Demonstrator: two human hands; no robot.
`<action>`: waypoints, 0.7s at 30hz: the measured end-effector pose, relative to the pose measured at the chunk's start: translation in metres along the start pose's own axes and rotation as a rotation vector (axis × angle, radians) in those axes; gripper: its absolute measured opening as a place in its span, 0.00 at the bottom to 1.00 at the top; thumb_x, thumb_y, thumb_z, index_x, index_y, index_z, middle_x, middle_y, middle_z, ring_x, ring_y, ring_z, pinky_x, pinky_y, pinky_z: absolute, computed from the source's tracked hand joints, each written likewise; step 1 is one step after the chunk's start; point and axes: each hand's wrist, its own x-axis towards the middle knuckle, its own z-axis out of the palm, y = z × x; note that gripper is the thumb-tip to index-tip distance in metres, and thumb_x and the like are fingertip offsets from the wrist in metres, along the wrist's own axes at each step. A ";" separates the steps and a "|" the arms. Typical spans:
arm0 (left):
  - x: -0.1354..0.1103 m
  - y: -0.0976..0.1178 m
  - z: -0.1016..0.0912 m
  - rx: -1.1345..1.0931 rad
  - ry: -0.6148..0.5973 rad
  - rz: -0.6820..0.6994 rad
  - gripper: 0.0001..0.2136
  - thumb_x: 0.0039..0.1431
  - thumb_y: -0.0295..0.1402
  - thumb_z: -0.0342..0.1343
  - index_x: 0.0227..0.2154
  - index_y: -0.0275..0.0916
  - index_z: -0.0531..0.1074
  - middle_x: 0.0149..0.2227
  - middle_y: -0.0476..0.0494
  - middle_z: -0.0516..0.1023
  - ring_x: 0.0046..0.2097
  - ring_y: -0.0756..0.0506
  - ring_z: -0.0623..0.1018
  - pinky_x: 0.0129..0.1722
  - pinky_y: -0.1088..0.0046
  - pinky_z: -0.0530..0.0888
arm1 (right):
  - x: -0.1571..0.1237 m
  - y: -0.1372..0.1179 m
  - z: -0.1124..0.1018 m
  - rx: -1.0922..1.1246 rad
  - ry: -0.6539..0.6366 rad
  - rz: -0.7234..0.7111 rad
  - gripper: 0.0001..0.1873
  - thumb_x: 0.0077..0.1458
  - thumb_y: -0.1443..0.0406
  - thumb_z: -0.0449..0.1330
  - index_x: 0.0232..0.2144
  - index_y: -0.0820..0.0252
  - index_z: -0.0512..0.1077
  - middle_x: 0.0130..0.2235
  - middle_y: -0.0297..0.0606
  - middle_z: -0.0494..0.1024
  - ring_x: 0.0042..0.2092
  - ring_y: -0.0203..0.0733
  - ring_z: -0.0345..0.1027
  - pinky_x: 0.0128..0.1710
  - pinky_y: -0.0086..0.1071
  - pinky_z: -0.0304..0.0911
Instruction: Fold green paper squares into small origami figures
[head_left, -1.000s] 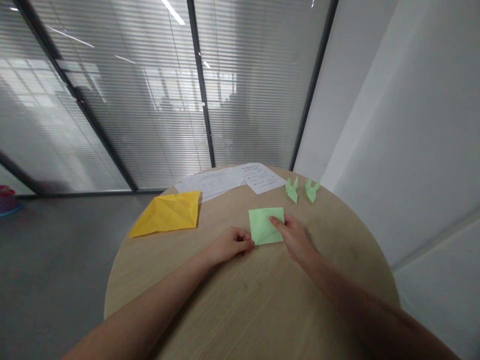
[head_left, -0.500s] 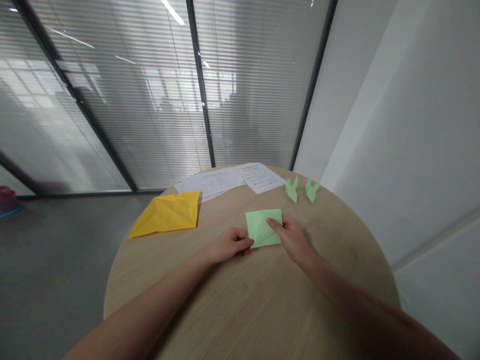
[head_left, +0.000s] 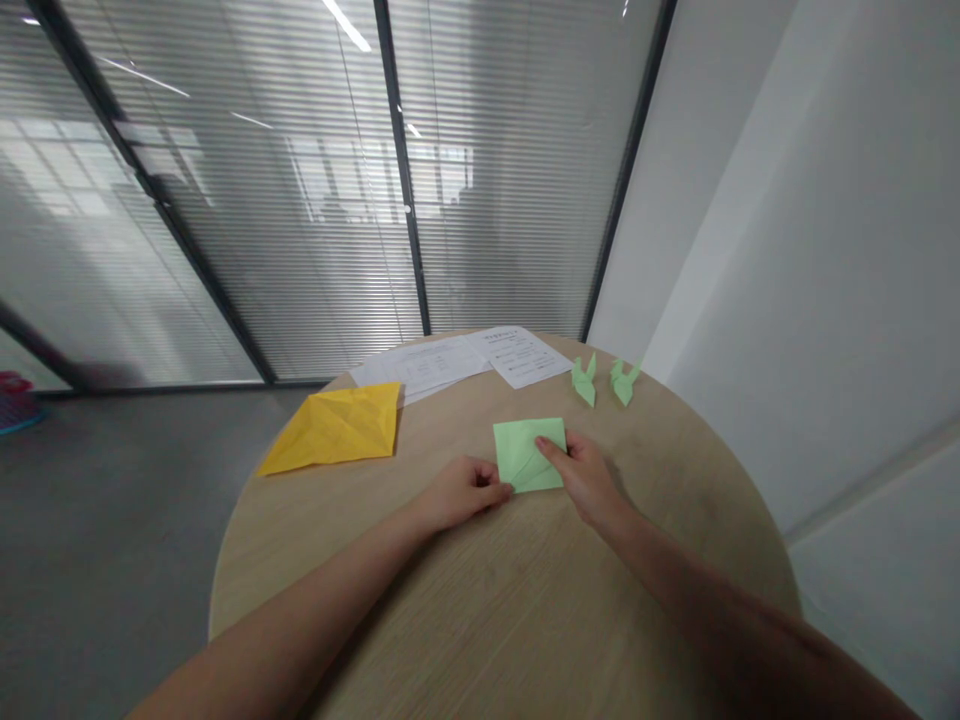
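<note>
A green sheet of origami paper [head_left: 525, 445], folded to a small square with slanting crease lines, is between my hands above the middle of the table. My right hand [head_left: 583, 470] grips its right edge, thumb on top and the other fingers behind. At the lower left corner, my left hand [head_left: 474, 488] pinches the paper with its fingers curled. Two green folded paper figures, one on the left [head_left: 584, 380] and one on the right [head_left: 623, 381], stand beyond my right hand.
A yellow folded paper [head_left: 337, 427] lies at the left edge of the round wooden table [head_left: 480, 620]. White printed sheets [head_left: 517, 355] overlap at the far side. Glass panels with blinds stand behind the table, and a white wall rises at the right.
My left thumb has shifted slightly right along the paper's lower left corner. My right hand keeps the same hold, and the other papers have stayed put.
</note>
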 end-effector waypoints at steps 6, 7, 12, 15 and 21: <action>-0.002 0.004 0.002 0.062 0.050 0.023 0.17 0.55 0.45 0.52 0.19 0.38 0.66 0.18 0.53 0.65 0.21 0.52 0.62 0.22 0.75 0.58 | 0.000 0.002 0.000 -0.024 -0.027 0.001 0.22 0.54 0.48 0.57 0.43 0.55 0.74 0.39 0.41 0.80 0.42 0.51 0.74 0.38 0.40 0.69; -0.002 0.004 0.002 0.057 0.047 0.029 0.17 0.55 0.45 0.53 0.18 0.38 0.65 0.17 0.53 0.65 0.21 0.52 0.62 0.22 0.75 0.58 | 0.000 0.002 0.000 -0.011 -0.028 0.003 0.21 0.54 0.48 0.58 0.43 0.55 0.74 0.39 0.41 0.80 0.42 0.51 0.74 0.38 0.40 0.69; -0.001 0.001 0.000 0.018 0.016 0.039 0.18 0.55 0.46 0.54 0.18 0.38 0.64 0.18 0.53 0.64 0.21 0.52 0.62 0.23 0.75 0.58 | 0.001 0.003 0.000 0.048 -0.031 0.011 0.20 0.53 0.49 0.59 0.40 0.56 0.74 0.40 0.40 0.80 0.40 0.48 0.74 0.38 0.39 0.70; 0.000 -0.001 -0.002 -0.033 -0.019 0.050 0.17 0.56 0.48 0.54 0.22 0.38 0.66 0.20 0.53 0.66 0.22 0.52 0.64 0.23 0.75 0.59 | 0.001 0.003 0.000 0.033 -0.055 0.023 0.20 0.52 0.49 0.60 0.39 0.57 0.75 0.39 0.41 0.80 0.38 0.47 0.74 0.37 0.38 0.69; 0.000 -0.003 -0.004 0.013 -0.028 0.004 0.21 0.56 0.51 0.53 0.21 0.37 0.68 0.18 0.52 0.66 0.20 0.53 0.63 0.21 0.75 0.58 | 0.000 0.005 0.003 -0.007 -0.103 0.052 0.22 0.52 0.49 0.60 0.40 0.59 0.75 0.38 0.42 0.81 0.38 0.48 0.74 0.35 0.37 0.69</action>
